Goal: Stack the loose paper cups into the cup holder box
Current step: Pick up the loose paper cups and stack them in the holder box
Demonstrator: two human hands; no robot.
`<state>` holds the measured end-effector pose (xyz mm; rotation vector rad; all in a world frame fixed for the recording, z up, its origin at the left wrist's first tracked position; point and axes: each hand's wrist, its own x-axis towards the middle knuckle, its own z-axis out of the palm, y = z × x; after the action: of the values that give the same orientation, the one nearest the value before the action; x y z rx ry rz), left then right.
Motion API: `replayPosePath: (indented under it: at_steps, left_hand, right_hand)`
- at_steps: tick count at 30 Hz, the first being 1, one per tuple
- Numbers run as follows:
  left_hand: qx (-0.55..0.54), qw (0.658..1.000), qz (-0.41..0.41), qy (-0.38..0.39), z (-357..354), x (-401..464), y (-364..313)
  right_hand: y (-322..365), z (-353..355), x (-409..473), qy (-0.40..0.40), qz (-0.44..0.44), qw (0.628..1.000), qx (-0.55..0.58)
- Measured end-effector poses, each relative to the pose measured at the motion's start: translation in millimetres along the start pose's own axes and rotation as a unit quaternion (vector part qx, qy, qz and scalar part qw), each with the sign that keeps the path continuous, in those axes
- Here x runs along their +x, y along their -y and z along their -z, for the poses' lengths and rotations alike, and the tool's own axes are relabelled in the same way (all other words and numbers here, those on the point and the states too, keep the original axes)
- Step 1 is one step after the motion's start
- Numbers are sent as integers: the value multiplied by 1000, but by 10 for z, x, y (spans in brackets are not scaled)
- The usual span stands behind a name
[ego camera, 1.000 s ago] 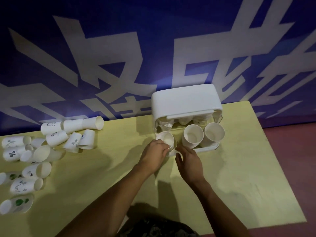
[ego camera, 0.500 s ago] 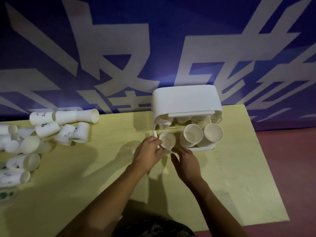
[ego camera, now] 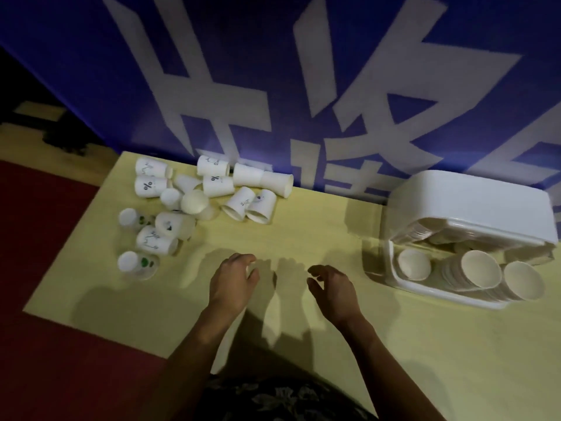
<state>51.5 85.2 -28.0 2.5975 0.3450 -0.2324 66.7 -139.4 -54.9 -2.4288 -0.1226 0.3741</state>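
Note:
A white cup holder box (ego camera: 473, 205) stands at the right of the yellow table (ego camera: 303, 238), its lid raised. Three stacks of white paper cups lie in its front tray: a short left stack (ego camera: 413, 264), a middle stack (ego camera: 479, 270) and a right stack (ego camera: 523, 281). Several loose paper cups (ego camera: 194, 199) lie on their sides in a pile at the table's far left. My left hand (ego camera: 232, 281) hovers over the table's middle, fingers curled down, holding nothing. My right hand (ego camera: 332, 288) is beside it, fingers apart and empty, well left of the box.
A blue wall (ego camera: 273, 71) with large white characters runs along the table's far edge. Dark red floor (ego camera: 45, 238) borders the table on the left. The nearest loose cup (ego camera: 136, 264), with green print, lies left of my left hand.
Both hands have left the box's left cup stack and moved left toward the table's middle. The view has swung left, so the loose cup pile is now fully visible.

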Motion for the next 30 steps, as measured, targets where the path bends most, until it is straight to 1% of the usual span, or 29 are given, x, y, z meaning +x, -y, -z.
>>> replayPosePath:
  at_steps: [2, 6, 10, 11, 12, 14, 15, 17, 21, 23, 24, 25, 26, 27, 28, 29, 30]
  left_hand:
    - [-7, 1000, 27, -10, 164, 39, 293]
    - [-16, 995, 85, -55, 508, 171, 886]
    - [8, 985, 132, -112, 753, 315, 1438]
    - [22, 981, 155, -114, 805, 349, 1584]
    - [36, 977, 184, -100, 852, 386, 1723]
    - [47, 969, 240, -35, 920, 467, 1992]
    - [44, 966, 253, -5, 933, 505, 2115]
    - [31, 966, 253, 35, 934, 564, 2319]
    - [-9, 971, 232, 53, 945, 614, 2541]
    - [-62, 968, 236, 57, 947, 619, 2594]
    - [-108, 962, 243, 64, 945, 618, 2610]
    - [-182, 946, 259, 65, 947, 614, 2620]
    - [-284, 913, 285, 69, 963, 599, 2605]
    - [-395, 859, 315, 83, 982, 580, 2573]
    - [-490, 797, 335, 113, 999, 559, 2545]
    - [-557, 744, 337, 149, 1028, 533, 2516]
    - [-592, 712, 331, 181, 1070, 503, 2477]
  right_hand:
    - [258, -194, 45, 9, -3, 1000, 6]
    - [770, -591, 109, 30, -3, 999, 12]
    - [1122, -911, 146, 41, -5, 999, 9]
    - [1210, -987, 159, 44, -7, 999, 8]
    - [1299, -1049, 172, 45, -10, 999, 6]
    - [1462, -1174, 205, 47, -16, 999, 3]
    - [1532, -1232, 220, 47, -20, 999, 4]
    - [1668, -1333, 240, 45, -28, 999, 4]
    - [1884, -1502, 252, 45, -46, 998, 0]
    - [1960, -1581, 255, 54, -52, 997, -2]
    - [1991, -1616, 259, 60, -56, 997, 1]
    - [2025, -1645, 265, 69, -62, 996, 4]
    - [2059, -1670, 272, 77, -68, 995, 9]
    - [2092, -1694, 280, 84, -72, 994, 17]
    - [2128, -1712, 289, 89, -73, 993, 33]
    - [2175, -1721, 297, 93, -71, 992, 57]
    - [2230, -1725, 301, 95, -69, 989, 87]
